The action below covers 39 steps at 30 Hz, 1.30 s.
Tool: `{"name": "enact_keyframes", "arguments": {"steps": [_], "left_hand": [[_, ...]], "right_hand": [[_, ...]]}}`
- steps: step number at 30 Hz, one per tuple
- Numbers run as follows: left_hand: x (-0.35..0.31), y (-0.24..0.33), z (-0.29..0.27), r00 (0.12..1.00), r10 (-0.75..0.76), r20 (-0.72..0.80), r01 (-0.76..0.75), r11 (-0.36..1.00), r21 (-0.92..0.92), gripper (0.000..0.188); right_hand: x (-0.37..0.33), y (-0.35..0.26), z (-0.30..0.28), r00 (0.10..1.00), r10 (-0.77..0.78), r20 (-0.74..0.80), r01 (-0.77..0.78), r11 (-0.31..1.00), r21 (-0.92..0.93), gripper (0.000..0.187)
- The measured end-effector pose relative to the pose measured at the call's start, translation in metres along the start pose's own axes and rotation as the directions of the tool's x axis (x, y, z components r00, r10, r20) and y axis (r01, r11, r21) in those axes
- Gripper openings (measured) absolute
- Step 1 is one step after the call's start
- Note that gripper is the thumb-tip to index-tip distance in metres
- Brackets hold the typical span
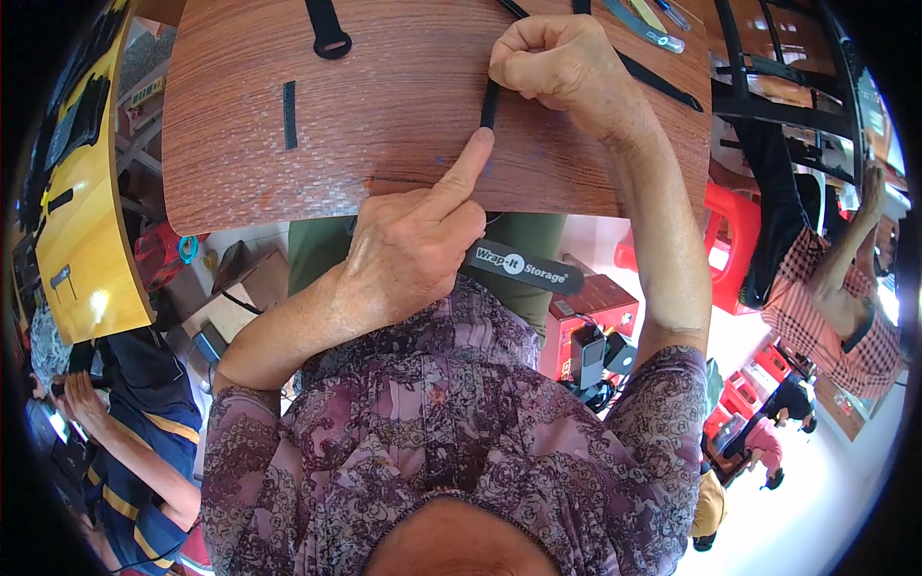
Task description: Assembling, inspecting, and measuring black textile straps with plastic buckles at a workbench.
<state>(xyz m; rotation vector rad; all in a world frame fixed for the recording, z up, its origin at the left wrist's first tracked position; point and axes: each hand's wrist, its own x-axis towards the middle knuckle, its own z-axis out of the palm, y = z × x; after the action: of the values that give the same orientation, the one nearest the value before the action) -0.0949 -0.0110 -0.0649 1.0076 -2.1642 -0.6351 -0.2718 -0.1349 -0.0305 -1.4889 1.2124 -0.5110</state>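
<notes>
At the far middle of the wooden table, my right hand (567, 72) pinches a narrow black strip (489, 106) that lies toward me. The outstretched index fingertip of my left hand (413, 240) rests at the strip's near end. That hand's other fingers are curled over a wide black strap (538, 270) with pale print and a rounded end, which juts out below the table edge; the grip itself is partly hidden. To the left lie a short black strip (290, 115) and a black strap with a slotted round end (331, 43). Another black strap (663, 83) lies beyond my right wrist.
The wooden table's (240, 182) near edge runs just in front of me. Pens (675, 14) and a clear curved strip (645, 27) lie at its far right. A red box (600, 302) and a red stool (725, 250) stand below right. People sit at both sides, one by a yellow table (86, 202).
</notes>
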Motion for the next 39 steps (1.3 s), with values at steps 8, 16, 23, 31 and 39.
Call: {"name": "enact_keyframes", "arguments": {"steps": [8, 16, 23, 31, 39], "left_hand": [[0.003, 0.003, -0.005, 0.996, 0.002, 0.093, -0.008, 0.998, 0.062, 0.013], [0.008, 0.009, -0.008, 0.989, -0.003, 0.149, -0.022, 0.986, 0.164, 0.014], [0.006, 0.009, -0.005, 0.988, 0.028, 0.152, -0.062, 0.972, 0.225, 0.013], [0.009, 0.007, -0.006, 0.974, 0.087, 0.210, -0.146, 0.948, 0.284, 0.014], [0.010, 0.007, -0.007, 0.970, 0.092, 0.226, -0.155, 0.948, 0.278, 0.013]], "right_hand": [[0.000, 0.000, 0.001, 1.000, -0.004, -0.002, 0.003, 1.000, -0.008, 0.010], [0.001, 0.000, 0.005, 0.999, -0.035, -0.027, 0.033, 0.996, -0.084, 0.011], [0.005, 0.006, 0.015, 0.978, -0.181, -0.107, 0.133, 0.926, -0.354, 0.012], [0.005, 0.014, 0.022, 0.946, -0.299, -0.125, 0.190, 0.826, -0.531, 0.011], [0.000, 0.018, 0.018, 0.902, -0.365, -0.230, 0.176, 0.798, -0.576, 0.017]]}}
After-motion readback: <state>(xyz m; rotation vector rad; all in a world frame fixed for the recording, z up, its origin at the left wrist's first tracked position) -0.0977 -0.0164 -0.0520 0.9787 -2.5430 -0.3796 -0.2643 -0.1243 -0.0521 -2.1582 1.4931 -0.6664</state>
